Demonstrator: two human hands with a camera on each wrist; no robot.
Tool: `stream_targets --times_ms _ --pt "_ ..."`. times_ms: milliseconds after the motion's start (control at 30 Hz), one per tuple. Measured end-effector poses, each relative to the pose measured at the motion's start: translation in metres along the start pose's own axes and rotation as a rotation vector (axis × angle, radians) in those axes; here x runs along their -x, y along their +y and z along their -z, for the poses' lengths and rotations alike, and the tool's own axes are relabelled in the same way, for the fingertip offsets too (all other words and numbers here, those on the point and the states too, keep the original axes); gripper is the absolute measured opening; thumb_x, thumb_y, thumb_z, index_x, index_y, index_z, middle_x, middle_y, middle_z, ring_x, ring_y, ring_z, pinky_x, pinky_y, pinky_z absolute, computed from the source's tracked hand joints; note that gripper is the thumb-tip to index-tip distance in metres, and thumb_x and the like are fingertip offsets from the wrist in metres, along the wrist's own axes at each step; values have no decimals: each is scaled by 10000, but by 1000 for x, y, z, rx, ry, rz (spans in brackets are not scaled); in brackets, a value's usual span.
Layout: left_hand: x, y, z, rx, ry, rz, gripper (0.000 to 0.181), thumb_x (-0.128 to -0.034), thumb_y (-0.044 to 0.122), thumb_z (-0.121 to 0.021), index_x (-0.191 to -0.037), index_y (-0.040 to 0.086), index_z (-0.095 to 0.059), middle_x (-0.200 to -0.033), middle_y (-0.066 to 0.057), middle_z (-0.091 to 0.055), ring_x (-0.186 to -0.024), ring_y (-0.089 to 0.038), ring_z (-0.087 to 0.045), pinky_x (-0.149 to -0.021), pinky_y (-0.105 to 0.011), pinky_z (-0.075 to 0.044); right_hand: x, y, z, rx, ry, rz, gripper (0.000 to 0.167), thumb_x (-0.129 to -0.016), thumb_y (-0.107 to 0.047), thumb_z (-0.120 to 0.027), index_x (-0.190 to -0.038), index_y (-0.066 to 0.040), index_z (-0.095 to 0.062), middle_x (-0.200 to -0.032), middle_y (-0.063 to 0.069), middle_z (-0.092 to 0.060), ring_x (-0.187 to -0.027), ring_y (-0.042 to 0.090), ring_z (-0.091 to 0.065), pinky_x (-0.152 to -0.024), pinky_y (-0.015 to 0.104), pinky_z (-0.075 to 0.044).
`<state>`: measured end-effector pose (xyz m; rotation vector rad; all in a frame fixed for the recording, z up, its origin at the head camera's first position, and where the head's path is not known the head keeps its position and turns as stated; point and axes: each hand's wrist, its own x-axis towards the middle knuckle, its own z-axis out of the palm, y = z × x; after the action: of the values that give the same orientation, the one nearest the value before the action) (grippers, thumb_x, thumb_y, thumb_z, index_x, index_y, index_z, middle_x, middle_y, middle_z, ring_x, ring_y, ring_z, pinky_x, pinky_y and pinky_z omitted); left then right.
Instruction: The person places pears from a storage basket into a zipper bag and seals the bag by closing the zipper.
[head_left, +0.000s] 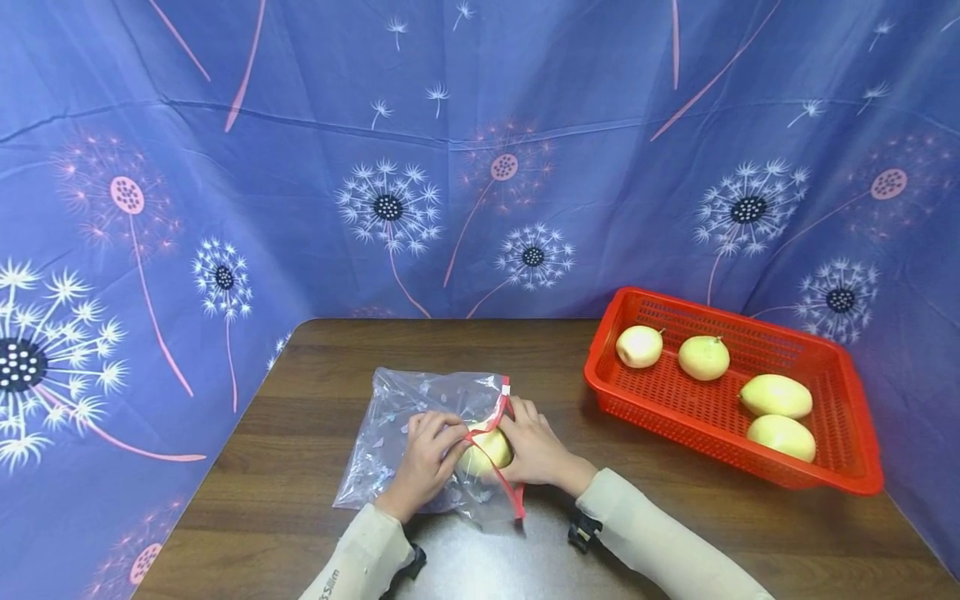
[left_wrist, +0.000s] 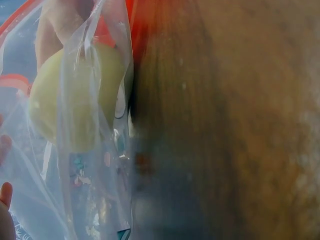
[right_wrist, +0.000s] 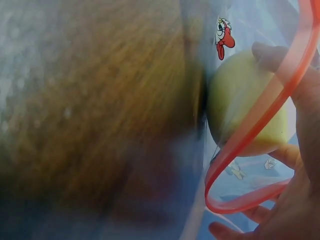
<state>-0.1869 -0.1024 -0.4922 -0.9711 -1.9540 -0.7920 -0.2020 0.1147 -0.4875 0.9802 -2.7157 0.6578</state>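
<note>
Head view: flowered blue cloth (head_left: 600, 200) hangs behind a wooden table (head_left: 300, 400); left hand (head_left: 427, 457) pinches a clear bag (head_left: 390, 408) near its edge, right hand (head_left: 536, 446) curls fingers round a yellow fruit (right_wrist: 232, 100).

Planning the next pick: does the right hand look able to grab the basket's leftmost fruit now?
Probably not yet: the right hand holds a pear in the bag, though the leftmost fruit lies uncovered in the basket.
</note>
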Motion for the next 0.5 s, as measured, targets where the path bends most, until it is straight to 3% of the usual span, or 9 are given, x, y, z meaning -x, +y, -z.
stream_targets --times_ms 500 --pt "0 -1 1 1 9 16 332 -1049 359 -470 -907 123 -656 -933 -20 -629 -864 -206 -587 -796 -432 -373 9 8 17 -32 -18 22 726 -626 -463 -856 -1244 -190 -590 -1377 152 -455 -1176 352 -455 -847 551 -446"
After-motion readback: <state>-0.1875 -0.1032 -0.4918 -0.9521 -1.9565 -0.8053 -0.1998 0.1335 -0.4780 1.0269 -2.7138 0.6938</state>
